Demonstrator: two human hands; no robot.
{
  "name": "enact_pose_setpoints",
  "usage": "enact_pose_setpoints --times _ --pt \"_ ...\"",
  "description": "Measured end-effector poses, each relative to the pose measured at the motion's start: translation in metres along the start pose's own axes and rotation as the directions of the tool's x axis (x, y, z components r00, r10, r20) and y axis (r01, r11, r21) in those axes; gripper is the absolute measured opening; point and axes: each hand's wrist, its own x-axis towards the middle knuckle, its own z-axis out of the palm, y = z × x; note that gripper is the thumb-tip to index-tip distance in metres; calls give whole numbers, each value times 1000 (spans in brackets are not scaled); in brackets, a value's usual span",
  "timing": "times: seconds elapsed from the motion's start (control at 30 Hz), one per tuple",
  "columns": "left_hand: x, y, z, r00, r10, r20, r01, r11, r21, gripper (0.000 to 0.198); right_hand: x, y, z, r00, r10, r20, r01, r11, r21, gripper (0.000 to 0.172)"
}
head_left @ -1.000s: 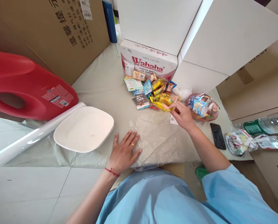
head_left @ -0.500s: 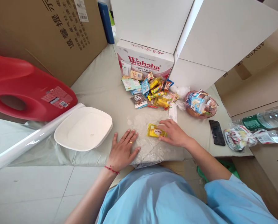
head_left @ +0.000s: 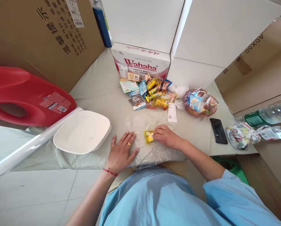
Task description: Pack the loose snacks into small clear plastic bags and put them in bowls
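Observation:
My left hand [head_left: 122, 151] lies flat with fingers spread, on the left edge of a clear plastic bag [head_left: 140, 155] on the covered table. Over the bag, my right hand [head_left: 166, 136] has its fingers bent and closed round the right part of a yellow snack packet [head_left: 148, 137]; the packet's left end shows. Behind the hands is a pile of wrapped snacks [head_left: 152, 91], with a white sachet [head_left: 172, 112] at its near right side. A white bowl [head_left: 84, 131] stands left of my left hand.
A red jug [head_left: 29, 94] and a plastic-wrapped roll [head_left: 34, 141] are at the left. Behind stands a Wahaba box [head_left: 142, 64]. At the right are a snack-filled bowl [head_left: 200, 102], a phone [head_left: 218, 131] and a plastic bottle [head_left: 270, 116].
My right hand has gone from loosely spread over the yellow packet's right end to closed round it, covering more of it. The camera view has shifted slightly; my left hand stays flat.

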Motion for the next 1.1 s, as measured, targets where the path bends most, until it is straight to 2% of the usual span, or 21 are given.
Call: enact_pose_setpoints --times 0.07,0.13,0.23,0.3,0.37,0.43,0.53,0.6,0.7,0.8,0.87,0.93,1.03,1.1 --pt "-1 -2 1 1000 -13 1 13 1000 -8 63 -7 5 4 1000 -11 3 11 1000 10 19" --pt "-3 -5 2 999 -37 -14 37 999 -26 58 -22 7 1 999 -6 -49 8 999 32 19" --pt "-11 -6 3 988 -96 -121 91 995 -47 54 -55 1 -13 993 52 -110 -40 994 105 24" --pt "-18 -4 5 970 -121 -210 119 993 -24 53 -80 -8 -16 992 93 -86 -79 986 148 35" --pt "-22 -2 7 964 -89 -249 98 995 21 50 -104 -17 -10 991 123 -53 -116 985 125 48" --pt "-23 -3 7 975 -9 -224 22 998 54 51 -123 -24 4 985 157 -66 -153 986 59 44" --pt "-18 -12 1 990 116 -76 -116 993 5 54 -133 -26 24 974 189 -127 -185 982 43 18" --pt "-14 -21 -7 982 181 45 -177 981 -73 58 -129 -25 24 970 198 -140 -182 977 115 14" --pt "-11 -32 -21 951 262 163 -239 960 -146 69 -110 -19 4 970 217 -108 -185 950 250 20" --pt "-14 -31 -27 933 302 196 -276 950 -149 67 -86 -12 -25 958 279 -62 -242 907 345 26" --pt "-15 -27 -25 939 296 174 -272 951 -147 50 -69 -5 -40 936 351 -5 -316 850 421 28" --pt "-12 -21 -20 959 254 125 -230 957 -177 27 -54 5 -47 903 426 50 -390 768 509 28" --pt "2 -17 -14 997 70 15 -62 954 -294 33 -36 27 -46 844 525 108 -469 626 623 32" --pt "16 -18 -10 990 -127 -63 96 929 -357 34 -28 43 -40 803 577 145 -516 554 654 33"
